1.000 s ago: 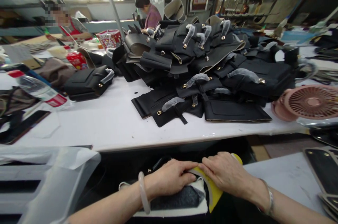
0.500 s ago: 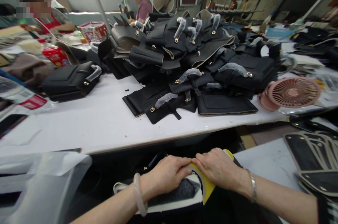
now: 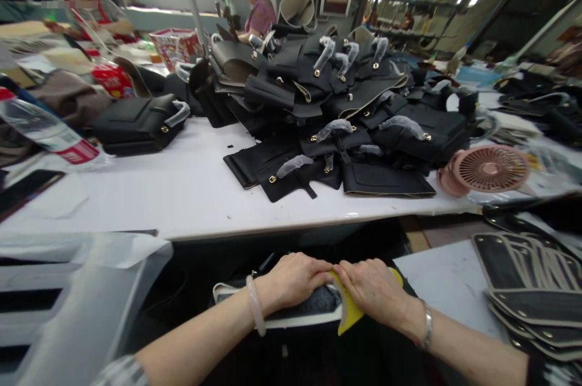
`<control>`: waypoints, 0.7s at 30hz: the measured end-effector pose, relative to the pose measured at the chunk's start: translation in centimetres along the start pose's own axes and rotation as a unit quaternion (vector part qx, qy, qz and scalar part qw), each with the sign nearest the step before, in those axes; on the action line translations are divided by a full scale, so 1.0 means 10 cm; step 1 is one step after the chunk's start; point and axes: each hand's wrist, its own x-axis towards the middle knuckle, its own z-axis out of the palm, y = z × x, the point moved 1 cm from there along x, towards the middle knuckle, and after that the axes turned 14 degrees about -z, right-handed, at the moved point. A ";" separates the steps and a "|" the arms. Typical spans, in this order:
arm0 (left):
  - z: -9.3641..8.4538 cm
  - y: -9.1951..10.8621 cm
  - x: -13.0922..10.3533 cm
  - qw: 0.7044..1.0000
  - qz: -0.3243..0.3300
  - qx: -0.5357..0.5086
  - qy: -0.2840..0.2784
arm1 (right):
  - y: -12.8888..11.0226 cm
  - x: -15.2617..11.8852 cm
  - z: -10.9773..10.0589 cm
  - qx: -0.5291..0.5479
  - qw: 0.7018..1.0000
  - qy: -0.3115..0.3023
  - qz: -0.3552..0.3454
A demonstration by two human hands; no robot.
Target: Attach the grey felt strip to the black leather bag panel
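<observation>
A black bag piece with a pale edge and dark grey lining (image 3: 325, 301) lies at the bottom centre, below the table edge. My left hand (image 3: 293, 280) is closed on its upper edge, with the fingertips beside my right hand. Along the piece's right end runs a yellow strip (image 3: 349, 313), pale on its inner side. My right hand (image 3: 375, 289) is closed on this strip, its thumb and fingers meeting my left fingertips. What lies under both palms is hidden.
A white table (image 3: 182, 204) bears a heap of black bags (image 3: 327, 89), a pink fan (image 3: 491, 169), a bottle (image 3: 50, 131) and a phone (image 3: 27, 192). Black panels (image 3: 536, 307) are stacked at the right. Two people sit behind the table.
The camera view has shifted, so the table items appear displaced. Both hands still grip at the same meeting point, and the bag piece with its yellow strip looks slightly turned.
</observation>
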 end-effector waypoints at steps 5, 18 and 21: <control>-0.12 0.05 0.04 0.999 -0.020 -0.011 -0.032 | -0.10 -0.05 -0.02 0.000 1.000 -0.006 0.011; -0.16 -0.02 0.23 0.990 -0.079 -0.096 -0.073 | 0.05 -0.44 0.23 0.598 0.780 0.056 0.176; -0.17 -0.02 0.25 0.989 -0.084 -0.096 -0.078 | 0.04 -0.42 0.27 0.811 0.547 0.104 0.179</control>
